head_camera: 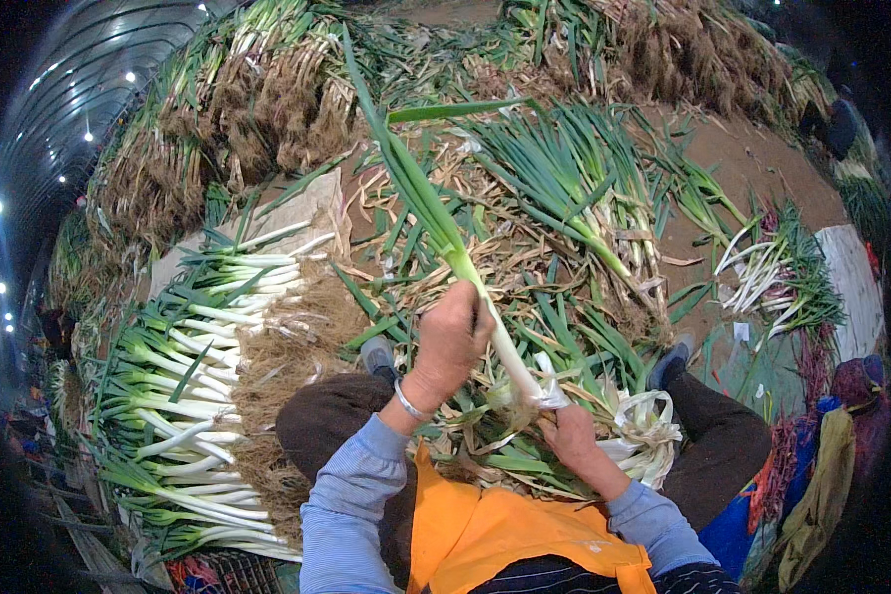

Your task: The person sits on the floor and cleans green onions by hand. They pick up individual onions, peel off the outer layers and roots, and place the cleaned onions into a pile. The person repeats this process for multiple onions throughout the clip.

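My left hand point(453, 334) is closed around the pale shaft of a long green onion point(508, 345), whose green leaves point up and away from me. Near its root end, my right hand point(570, 438) grips a whitish strip of outer skin point(555, 396). Loose leaves and peelings lie under both hands. On the left, a long row of green onions with white shafts point(193, 408) lies with brown roots point(289, 371) towards me. Ahead to the right, a bundle of untrimmed green onions point(586, 193) rests on the leaf litter.
Large heaps of rooted onions stand at the back left point(245, 96) and back right point(683, 59). A smaller pile of thin onions point(776, 278) lies at the right. My shoes point(377, 355) flank the peelings. A yellowish cloth point(817, 497) is at the lower right.
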Demonstrator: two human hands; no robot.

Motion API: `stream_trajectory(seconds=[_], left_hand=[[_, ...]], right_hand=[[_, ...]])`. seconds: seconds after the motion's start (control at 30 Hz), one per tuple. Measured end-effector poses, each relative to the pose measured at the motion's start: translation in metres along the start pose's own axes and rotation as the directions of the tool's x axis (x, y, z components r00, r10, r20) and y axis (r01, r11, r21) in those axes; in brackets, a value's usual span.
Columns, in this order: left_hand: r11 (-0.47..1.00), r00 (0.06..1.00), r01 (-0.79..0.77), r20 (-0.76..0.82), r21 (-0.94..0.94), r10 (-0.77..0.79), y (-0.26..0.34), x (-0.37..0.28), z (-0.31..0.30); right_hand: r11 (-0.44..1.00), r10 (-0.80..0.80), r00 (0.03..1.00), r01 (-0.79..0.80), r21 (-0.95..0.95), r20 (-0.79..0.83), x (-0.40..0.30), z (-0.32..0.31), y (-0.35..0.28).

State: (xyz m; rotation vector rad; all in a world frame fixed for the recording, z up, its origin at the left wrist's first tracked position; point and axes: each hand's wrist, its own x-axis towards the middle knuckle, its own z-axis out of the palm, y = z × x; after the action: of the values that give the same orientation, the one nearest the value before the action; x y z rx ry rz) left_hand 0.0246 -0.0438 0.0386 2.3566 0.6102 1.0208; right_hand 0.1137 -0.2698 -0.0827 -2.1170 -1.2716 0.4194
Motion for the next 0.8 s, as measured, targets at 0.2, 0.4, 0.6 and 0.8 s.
stream_trajectory(seconds=[0.2,0.4,0.6,0.8], left_hand=[[0.864,0.802,0.154,0.572,-0.479,0.174,0.056,-0.069,-0.007],[0.700,0.212,0.530,0.875,-0.478,0.436,0.064,-0.051,-0.067],[0.359,0.794,0.584,0.421,-0.728,-0.438,-0.010,-0.017,-0.059],[0.080,0.820,0.378,0.293,-0.922,-0.493,-0.044,-0.004,-0.036]], right_hand=[[0.988,-0.013,0.999,0.018,0.153,-0.032,0.001,0.007,0.012],[0.968,0.060,0.998,-0.057,0.245,-0.007,0.008,0.003,0.010],[0.995,-0.001,1.000,0.000,0.099,0.010,0.018,-0.002,-0.032],[0.961,-0.277,0.958,0.275,0.039,0.077,0.026,-0.013,-0.110]])
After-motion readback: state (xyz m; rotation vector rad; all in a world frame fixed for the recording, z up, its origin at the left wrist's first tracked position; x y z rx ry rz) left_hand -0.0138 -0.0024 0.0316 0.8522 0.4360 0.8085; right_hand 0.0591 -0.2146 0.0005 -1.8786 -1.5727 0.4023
